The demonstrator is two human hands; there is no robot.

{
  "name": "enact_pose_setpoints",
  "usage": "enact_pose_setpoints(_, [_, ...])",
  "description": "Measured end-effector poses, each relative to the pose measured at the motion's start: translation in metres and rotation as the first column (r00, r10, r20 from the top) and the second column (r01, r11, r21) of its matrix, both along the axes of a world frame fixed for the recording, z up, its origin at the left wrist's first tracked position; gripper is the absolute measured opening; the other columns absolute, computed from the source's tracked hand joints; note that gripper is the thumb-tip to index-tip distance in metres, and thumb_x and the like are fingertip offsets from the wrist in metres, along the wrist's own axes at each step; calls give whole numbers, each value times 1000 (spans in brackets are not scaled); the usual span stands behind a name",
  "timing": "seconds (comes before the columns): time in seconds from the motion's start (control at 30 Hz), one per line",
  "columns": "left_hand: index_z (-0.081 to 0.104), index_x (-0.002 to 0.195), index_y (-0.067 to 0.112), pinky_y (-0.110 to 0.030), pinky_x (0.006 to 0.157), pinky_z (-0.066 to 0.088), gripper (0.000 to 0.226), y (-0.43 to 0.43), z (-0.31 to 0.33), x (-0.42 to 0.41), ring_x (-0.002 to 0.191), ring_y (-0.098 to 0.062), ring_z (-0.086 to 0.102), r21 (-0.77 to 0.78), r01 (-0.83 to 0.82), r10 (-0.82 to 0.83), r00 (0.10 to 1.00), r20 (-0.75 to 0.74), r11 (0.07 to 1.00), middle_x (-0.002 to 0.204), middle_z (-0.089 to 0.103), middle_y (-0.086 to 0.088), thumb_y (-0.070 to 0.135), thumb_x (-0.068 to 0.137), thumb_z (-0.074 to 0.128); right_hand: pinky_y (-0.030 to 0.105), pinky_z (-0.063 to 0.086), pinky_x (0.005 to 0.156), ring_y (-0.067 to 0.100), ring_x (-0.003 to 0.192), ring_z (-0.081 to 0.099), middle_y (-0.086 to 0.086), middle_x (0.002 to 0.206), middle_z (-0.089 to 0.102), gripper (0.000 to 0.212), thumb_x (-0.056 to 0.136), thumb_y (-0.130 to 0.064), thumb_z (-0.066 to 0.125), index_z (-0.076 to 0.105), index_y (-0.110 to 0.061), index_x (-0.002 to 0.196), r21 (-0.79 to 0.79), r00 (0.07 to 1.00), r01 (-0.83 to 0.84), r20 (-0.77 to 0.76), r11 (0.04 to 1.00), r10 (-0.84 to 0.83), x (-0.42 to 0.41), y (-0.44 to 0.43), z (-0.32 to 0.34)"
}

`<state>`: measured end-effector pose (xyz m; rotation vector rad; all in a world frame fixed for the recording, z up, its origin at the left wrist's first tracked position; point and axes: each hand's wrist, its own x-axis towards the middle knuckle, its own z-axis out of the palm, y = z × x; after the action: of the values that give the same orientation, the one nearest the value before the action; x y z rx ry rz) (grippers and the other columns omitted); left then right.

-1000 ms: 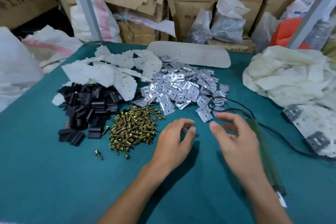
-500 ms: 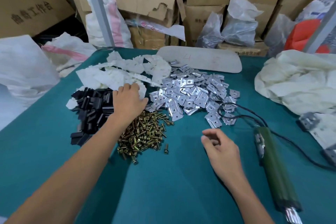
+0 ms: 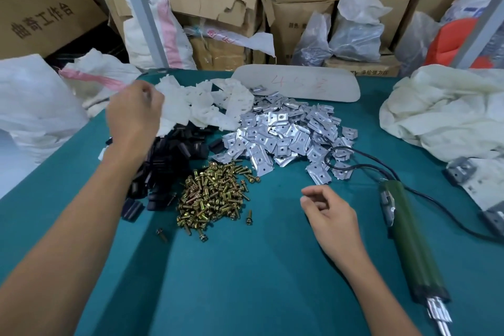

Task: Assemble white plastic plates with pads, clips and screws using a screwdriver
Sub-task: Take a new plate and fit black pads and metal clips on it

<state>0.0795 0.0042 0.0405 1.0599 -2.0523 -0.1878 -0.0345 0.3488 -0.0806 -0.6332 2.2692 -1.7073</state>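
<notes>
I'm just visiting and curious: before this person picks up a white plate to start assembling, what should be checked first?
1. White plates within reach of the left hand: ok, the hand is at the pile.
2. Plate actually gripped: cannot tell, the fingers are hidden behind the hand.
3. Black pads, metal clips and screws available: ok, three piles on the table.
4. Right hand free: ok, loosely curled, holding nothing.
5. Screwdriver nearby: ok, lying beside the right hand, untouched.
</notes>
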Motion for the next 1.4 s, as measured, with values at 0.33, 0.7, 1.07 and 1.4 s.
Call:
enact_pose_setpoints(0.33, [74, 86, 24, -24, 63, 51, 25, 80, 24, 11, 64, -8, 61, 532, 582, -278, 791, -545, 615, 77, 73, 8, 22, 103, 55, 11, 48, 69, 2, 77, 65, -18, 88, 73, 10, 95, -30, 70, 72, -37, 89, -45, 999, 2, 34, 999, -1, 0, 0, 5])
enact_pose_setpoints(0.7, [72, 103, 29, -20, 64, 55, 21, 165, -44, -14, 76, -10, 69, 677, 674, -383, 733, -563, 295, 93, 78, 4, 16, 103, 56, 25, 53, 51, 21, 63, 64, 2, 86, 77, 9, 100, -15, 66, 74, -13, 96, -398, 919, 53, 379, 916, 112, 4, 8, 26])
enact_pose_setpoints(1.07, [72, 103, 30, -26, 74, 56, 11, 161, -45, -4, 85, -16, 70, 674, 672, -517, 713, -474, 307, 97, 77, 8, 23, 96, 67, 25, 52, 55, 17, 66, 63, 6, 100, 76, 15, 102, -18, 64, 78, -19, 107, -405, 911, 104, 406, 909, 76, -2, 9, 22])
enact_pose_setpoints(1.4, [69, 72, 27, -10, 41, 32, 39, 214, -77, 14, 42, 2, 51, 728, 429, -689, 720, 83, 536, 63, 71, 17, 60, 89, 61, 41, 61, 81, 20, 85, 76, 6, 94, 79, 37, 93, -14, 75, 58, -32, 121, -340, 930, 186, 364, 922, -53, -12, 10, 10])
